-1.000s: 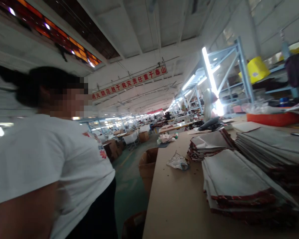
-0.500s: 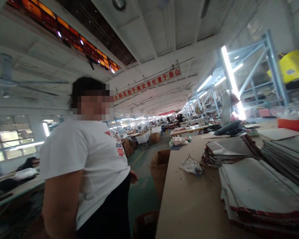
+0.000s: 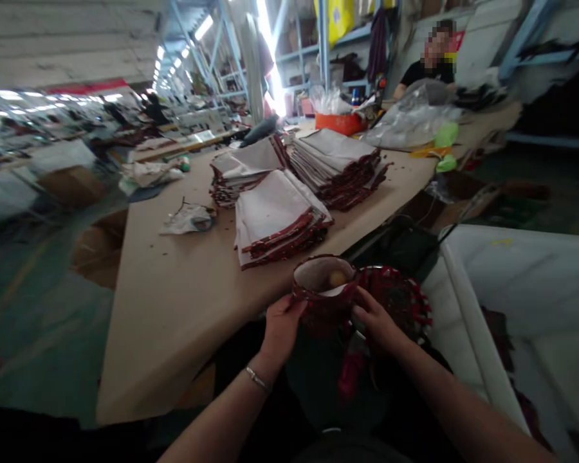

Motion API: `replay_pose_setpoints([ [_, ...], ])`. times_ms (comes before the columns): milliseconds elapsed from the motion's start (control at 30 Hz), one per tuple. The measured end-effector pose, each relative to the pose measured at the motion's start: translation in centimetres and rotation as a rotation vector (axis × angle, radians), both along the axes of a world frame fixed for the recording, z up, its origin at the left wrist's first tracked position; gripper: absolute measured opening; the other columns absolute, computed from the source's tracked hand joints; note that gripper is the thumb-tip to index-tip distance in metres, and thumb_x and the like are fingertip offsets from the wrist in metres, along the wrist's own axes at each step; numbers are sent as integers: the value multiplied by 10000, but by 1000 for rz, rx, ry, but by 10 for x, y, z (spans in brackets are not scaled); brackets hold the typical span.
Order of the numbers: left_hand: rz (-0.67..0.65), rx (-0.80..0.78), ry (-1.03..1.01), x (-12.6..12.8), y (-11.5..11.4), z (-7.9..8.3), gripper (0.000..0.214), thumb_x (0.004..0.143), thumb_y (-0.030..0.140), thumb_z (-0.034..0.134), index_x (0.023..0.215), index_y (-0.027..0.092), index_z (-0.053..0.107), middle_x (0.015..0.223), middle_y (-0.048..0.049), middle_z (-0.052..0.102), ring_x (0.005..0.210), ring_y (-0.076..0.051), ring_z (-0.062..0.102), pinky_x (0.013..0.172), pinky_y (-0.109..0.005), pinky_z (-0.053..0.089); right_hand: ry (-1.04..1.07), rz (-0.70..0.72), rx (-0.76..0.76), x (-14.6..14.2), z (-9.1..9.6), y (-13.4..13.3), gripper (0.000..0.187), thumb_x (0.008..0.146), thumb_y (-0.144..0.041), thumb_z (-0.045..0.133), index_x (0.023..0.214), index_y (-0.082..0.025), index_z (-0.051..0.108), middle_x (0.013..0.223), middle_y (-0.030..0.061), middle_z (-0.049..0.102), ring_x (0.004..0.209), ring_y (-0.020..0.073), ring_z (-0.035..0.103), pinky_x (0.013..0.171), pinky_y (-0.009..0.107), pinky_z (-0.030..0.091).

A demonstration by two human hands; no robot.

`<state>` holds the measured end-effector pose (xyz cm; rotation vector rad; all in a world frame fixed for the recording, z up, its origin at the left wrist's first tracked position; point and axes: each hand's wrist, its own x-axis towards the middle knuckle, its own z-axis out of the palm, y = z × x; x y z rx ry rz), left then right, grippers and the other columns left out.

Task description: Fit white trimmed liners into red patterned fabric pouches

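Observation:
Both my hands hold a dark red fabric pouch (image 3: pixel 324 290) with a pale lining, its mouth open upward, just off the near edge of the long tan table (image 3: pixel 183 289). My left hand (image 3: pixel 282 325) grips its left rim, fingers closed. My right hand (image 3: pixel 375 318) pinches its right side, where more red patterned fabric (image 3: pixel 398 297) hangs. Three stacks of flat white-and-red pieces lie on the table beyond: a near stack (image 3: pixel 276 218), a left stack (image 3: pixel 244 170) and a far stack (image 3: pixel 335 164).
A crumpled plastic wrapper (image 3: pixel 188 218) lies on the table's left part. An orange tub (image 3: pixel 340 122) and clear plastic bags (image 3: pixel 410 122) sit at the far end, where a seated person (image 3: pixel 431 61) is. A white bin (image 3: pixel 521 308) stands at my right. Cardboard boxes (image 3: pixel 96 247) sit left on the floor.
The view has swung right and down from the hall and a person in a white shirt to the table. My hands with the pouch have come into view.

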<state>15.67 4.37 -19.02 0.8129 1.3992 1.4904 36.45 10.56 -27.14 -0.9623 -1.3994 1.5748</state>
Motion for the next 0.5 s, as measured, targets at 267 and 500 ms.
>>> replay_pose_setpoints([
  [267,-25,225,234,-3,10,68,228,699,267,721,894,150,711,857,-50,746,769,-169,663,740,-267,527,183,-256,136,-18,137,33,212,781,-416,635,744,-212,592,661,-22,603,589,123,553,557,225,464],
  [500,288,430,873,-62,17,93,128,831,276,607,840,173,682,798,-18,710,759,-134,642,722,-235,504,246,-471,26,19,212,49,176,751,-370,652,833,-228,590,643,-33,617,476,112,532,460,226,429],
])
